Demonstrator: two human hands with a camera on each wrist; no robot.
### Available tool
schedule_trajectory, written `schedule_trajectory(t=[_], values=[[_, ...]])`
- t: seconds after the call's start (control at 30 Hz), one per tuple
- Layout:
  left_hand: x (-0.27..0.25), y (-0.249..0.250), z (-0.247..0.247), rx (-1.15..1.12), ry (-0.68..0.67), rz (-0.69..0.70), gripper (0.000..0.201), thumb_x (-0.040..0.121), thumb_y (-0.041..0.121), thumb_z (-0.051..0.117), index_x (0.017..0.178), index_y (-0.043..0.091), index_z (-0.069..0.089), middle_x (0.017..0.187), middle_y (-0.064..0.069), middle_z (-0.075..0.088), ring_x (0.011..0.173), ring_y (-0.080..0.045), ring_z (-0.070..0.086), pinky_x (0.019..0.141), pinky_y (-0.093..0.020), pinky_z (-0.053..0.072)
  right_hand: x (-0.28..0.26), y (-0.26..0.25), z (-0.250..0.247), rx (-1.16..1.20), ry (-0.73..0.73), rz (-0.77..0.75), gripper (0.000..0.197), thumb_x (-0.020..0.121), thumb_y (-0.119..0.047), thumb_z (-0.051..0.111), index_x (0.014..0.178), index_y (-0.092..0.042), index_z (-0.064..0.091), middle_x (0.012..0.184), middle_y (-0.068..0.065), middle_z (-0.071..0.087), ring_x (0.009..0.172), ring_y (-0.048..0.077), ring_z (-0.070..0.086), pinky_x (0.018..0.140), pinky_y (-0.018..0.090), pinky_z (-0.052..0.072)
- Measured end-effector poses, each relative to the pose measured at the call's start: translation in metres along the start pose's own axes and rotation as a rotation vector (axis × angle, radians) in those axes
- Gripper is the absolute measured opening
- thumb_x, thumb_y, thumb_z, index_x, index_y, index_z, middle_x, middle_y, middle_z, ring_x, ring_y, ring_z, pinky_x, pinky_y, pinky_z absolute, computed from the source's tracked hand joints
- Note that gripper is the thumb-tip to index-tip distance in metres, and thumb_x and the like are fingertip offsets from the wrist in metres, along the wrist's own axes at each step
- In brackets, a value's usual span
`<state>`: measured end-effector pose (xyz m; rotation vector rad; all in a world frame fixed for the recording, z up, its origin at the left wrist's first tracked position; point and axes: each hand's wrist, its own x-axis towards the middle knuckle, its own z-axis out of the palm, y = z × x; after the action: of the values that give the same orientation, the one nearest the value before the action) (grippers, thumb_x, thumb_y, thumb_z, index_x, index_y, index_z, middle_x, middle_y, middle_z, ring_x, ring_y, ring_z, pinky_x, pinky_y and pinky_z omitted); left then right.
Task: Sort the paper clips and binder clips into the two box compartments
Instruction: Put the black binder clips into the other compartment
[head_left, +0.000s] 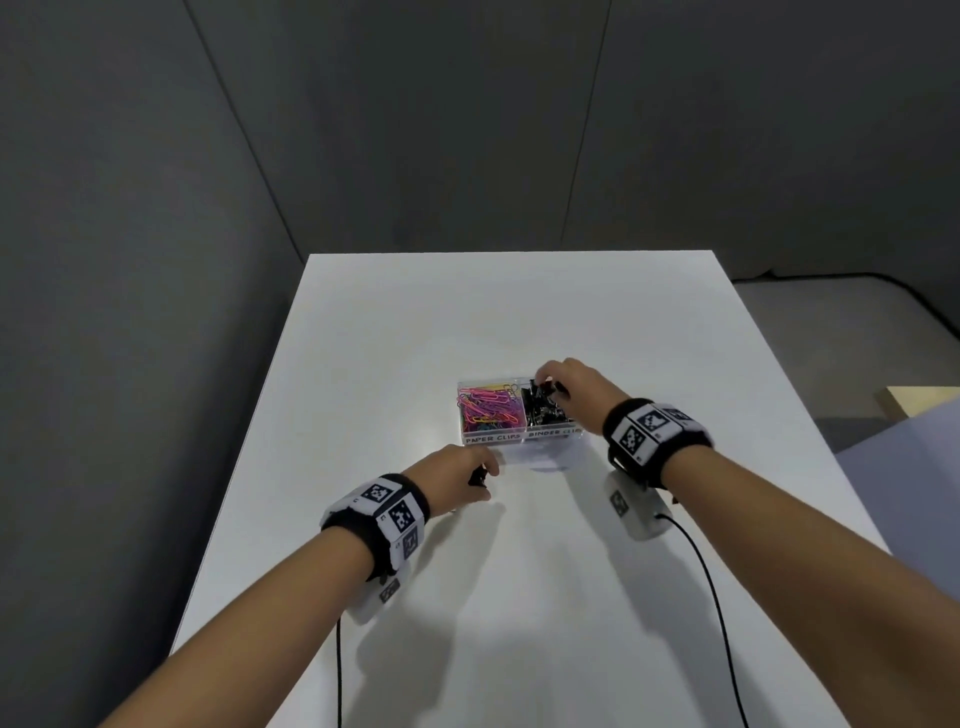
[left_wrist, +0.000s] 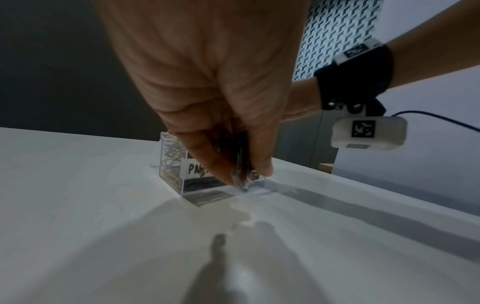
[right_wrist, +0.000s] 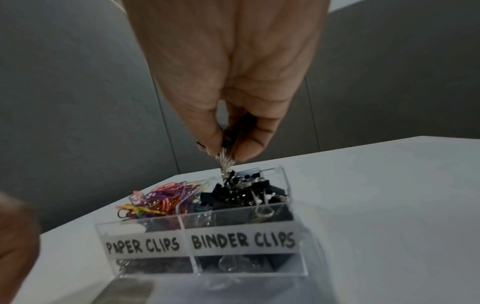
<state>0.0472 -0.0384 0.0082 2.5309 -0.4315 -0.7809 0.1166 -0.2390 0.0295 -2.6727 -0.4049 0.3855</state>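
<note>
A clear two-compartment box (head_left: 519, 439) (right_wrist: 298, 261) (left_wrist: 171, 181) stands mid-table, labelled PAPER CLIPS on the left and BINDER CLIPS on the right. Coloured paper clips (head_left: 485, 408) (right_wrist: 161, 200) fill the left compartment, black binder clips (head_left: 545, 410) (right_wrist: 241, 191) the right. My right hand (head_left: 550, 382) (right_wrist: 228, 152) hovers over the far end of the right compartment and pinches a binder clip by its wire handles. My left hand (head_left: 480, 475) (left_wrist: 241, 176) is in front of the box's left corner, just above the table, pinching a black binder clip (head_left: 478, 477) (left_wrist: 240, 164).
The white table (head_left: 519, 597) stretches around the box, with dark grey walls behind and to the left. Black cables (head_left: 706, 582) trail from both wrist cameras toward the near edge. A pale wooden surface (head_left: 919, 397) lies off the table's right side.
</note>
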Motion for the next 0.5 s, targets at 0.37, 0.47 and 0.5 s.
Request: schedule_trajectory(t=[0.37,0.47,0.5], values=[[0.006,-0.012,0.004,0.053,-0.024,0.018,0.031,0.092,0.021,0.057,0.122,0.015,0.056,0.117,-0.007,0.064,0.107,-0.022,0.059,0.078,-0.018,0.035,0.019,0.011,0.017,-0.15,-0.009,-0.076,0.028,0.091,-0.006,0.053,0.118,-0.009,0.055,0.122,0.01,0.055,0.113,0.027,0.048,0.091,0.035,0.044],[0.008,-0.01,0.003,0.03,-0.02,0.028,0.031,0.091,0.019,0.057,0.122,0.014,0.056,0.117,-0.009,0.064,0.105,-0.023,0.059,0.078,-0.017,0.035,0.013,0.008,0.01,-0.073,0.033,-0.074,0.03,0.092,-0.011,0.052,0.122,-0.01,0.052,0.13,0.006,0.051,0.104,0.025,0.058,0.085,0.031,0.047],[0.009,-0.008,0.002,0.027,-0.016,0.039,0.031,0.091,0.018,0.057,0.122,0.013,0.056,0.116,-0.01,0.064,0.103,-0.023,0.06,0.077,-0.017,0.036,0.008,0.009,0.006,-0.066,0.074,-0.076,0.03,0.093,-0.011,0.051,0.123,-0.011,0.052,0.131,0.004,0.051,0.103,0.023,0.059,0.082,0.028,0.046]])
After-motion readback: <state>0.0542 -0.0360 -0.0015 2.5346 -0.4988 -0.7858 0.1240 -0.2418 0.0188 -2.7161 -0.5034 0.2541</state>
